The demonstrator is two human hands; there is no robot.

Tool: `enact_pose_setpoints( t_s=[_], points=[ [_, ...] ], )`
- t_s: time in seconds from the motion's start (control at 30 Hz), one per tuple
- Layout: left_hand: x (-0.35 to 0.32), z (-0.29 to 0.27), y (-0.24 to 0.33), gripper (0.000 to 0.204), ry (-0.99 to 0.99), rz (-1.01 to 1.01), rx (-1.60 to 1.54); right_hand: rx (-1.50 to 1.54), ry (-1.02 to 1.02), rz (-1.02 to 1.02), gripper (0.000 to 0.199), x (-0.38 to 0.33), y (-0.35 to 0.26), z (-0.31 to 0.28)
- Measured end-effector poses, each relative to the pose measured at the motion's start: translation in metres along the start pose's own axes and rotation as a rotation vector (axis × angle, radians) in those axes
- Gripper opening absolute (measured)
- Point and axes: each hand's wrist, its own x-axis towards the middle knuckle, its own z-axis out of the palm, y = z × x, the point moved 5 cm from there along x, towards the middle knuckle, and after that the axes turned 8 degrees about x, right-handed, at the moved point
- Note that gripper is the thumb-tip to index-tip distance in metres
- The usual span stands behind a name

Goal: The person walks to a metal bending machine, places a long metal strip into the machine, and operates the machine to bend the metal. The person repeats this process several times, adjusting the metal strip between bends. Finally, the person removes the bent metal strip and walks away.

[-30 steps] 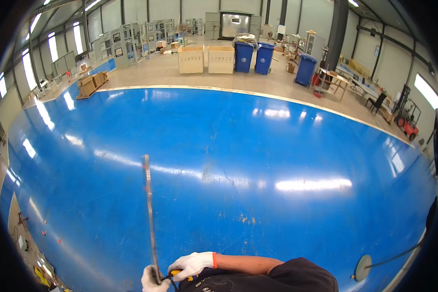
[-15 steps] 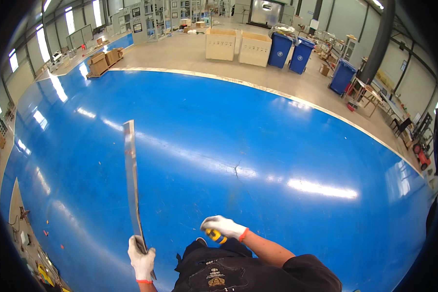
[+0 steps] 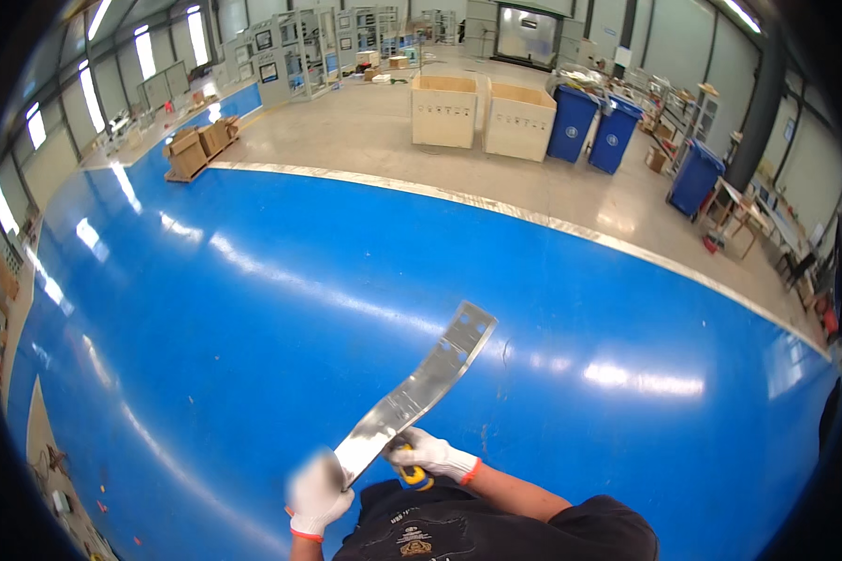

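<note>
A long flat shiny metal bar with several holes at its far end slants up to the right over the glossy blue floor. My left hand, in a white glove and blurred, grips the bar's near end. My right hand, also gloved, touches the bar a little higher and is closed on a small yellow tool, mostly hidden beneath it.
Two pale wooden crates and blue wheeled bins stand on the grey concrete beyond the blue floor. Cardboard boxes on a pallet sit far left. Tables and racks line the right wall.
The bar has swung from pointing up and left to leaning right, showing its flat face. My left hand moved right, and my right hand now meets the bar.
</note>
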Motion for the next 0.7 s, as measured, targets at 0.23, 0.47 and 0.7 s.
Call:
enact_pose_setpoints(
  t_s=[0.23, 0.47, 0.7],
  points=[
    [0.296, 0.021, -0.029, 0.059, -0.155, 0.198, -0.049, 0.1, -0.15, -0.334, 0.074, 0.223, -0.151, -0.112],
    [0.702, -0.004, -0.063, 0.066, 0.051, 0.449, 0.051, 0.284, 0.164, -0.462, 0.048, 0.502, -0.302, -0.299],
    [1.033, -0.254, -0.114, 0.084, 1.054, 0.538, -0.595, 0.446, 0.655, -0.672, 0.039, 0.641, -0.475, -0.516]
  ],
)
